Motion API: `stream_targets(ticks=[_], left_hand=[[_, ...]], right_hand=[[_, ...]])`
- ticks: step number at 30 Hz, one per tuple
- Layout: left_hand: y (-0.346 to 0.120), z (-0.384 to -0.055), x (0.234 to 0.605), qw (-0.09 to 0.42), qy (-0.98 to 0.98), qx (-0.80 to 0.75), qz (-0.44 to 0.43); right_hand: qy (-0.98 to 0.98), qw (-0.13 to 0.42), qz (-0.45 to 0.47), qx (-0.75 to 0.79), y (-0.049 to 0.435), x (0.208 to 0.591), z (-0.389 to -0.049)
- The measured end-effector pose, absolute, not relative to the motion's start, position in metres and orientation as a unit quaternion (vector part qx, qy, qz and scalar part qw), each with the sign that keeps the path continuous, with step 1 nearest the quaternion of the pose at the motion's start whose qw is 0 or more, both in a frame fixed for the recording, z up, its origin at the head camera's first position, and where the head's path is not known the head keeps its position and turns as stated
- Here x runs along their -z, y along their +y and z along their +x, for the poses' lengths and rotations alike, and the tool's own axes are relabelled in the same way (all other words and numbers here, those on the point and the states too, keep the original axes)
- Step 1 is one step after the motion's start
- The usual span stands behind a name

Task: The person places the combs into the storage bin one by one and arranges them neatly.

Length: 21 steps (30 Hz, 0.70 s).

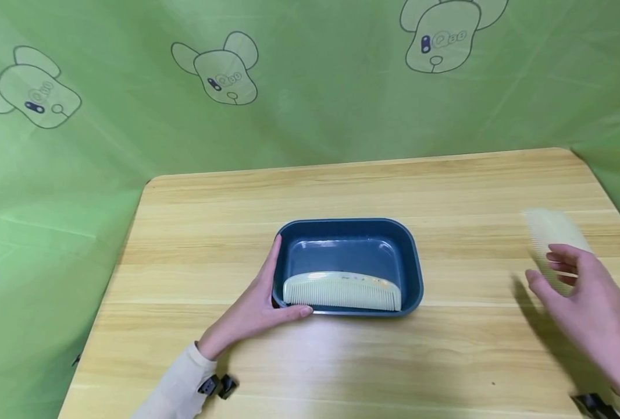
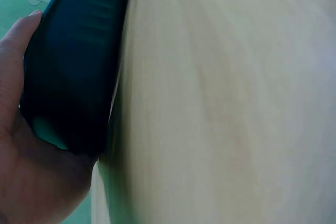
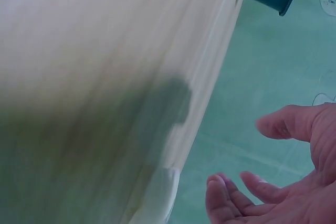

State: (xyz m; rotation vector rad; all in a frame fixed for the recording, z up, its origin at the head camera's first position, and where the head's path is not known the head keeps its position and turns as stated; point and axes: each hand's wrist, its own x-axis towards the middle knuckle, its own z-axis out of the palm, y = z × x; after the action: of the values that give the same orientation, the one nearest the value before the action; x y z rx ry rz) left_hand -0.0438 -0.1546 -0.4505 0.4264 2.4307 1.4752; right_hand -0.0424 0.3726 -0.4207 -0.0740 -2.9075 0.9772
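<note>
- Blue dish (image 1: 341, 256) first, by the head view: my left hand (image 1: 260, 302) grips its end at 8 o'clock, thumb along the near rim, fingers up the side. Light pressure should do; a harder squeeze could skid it across the table (image 1: 226, 244). One comb inside (image 1: 341, 291) lies at the dish's 6 o'clock, teeth toward me.
- Same view, my right hand (image 1: 584, 297) overlaps the second comb (image 1: 556, 224), blurred, well apart from the dish at its 3 o'clock. I'd say pinch it by the curved spine and spare the teeth; something so thin will probably be awkward to lift flat.
- Left wrist view: the dish fills 11 o'clock and shows faint ridges on its outer wall, which the head view hides. Neither comb can be seen.
- Right wrist view settles what the head view leaves unclear: at 4 o'clock my thumb and fingers stand wide apart with nothing between them. The second comb peeps in near 6 o'clock, a dish corner at 1. Lowering the fingers around the spine before pinching seems wisest.
</note>
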Motion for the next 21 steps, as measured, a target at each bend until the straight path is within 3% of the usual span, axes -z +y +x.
stream_targets(ticks=[13,21], left_hand=[[-0.155,-0.044,0.451,0.133,0.838,-0.51,0.144],[-0.155,-0.044,0.45,0.134,0.836,-0.511,0.145]], right_hand=[[-0.956,-0.021,-0.05,-0.29,0.395,0.427,-0.046],[-0.961,-0.002,-0.047,-0.273,0.4,0.426,-0.049]])
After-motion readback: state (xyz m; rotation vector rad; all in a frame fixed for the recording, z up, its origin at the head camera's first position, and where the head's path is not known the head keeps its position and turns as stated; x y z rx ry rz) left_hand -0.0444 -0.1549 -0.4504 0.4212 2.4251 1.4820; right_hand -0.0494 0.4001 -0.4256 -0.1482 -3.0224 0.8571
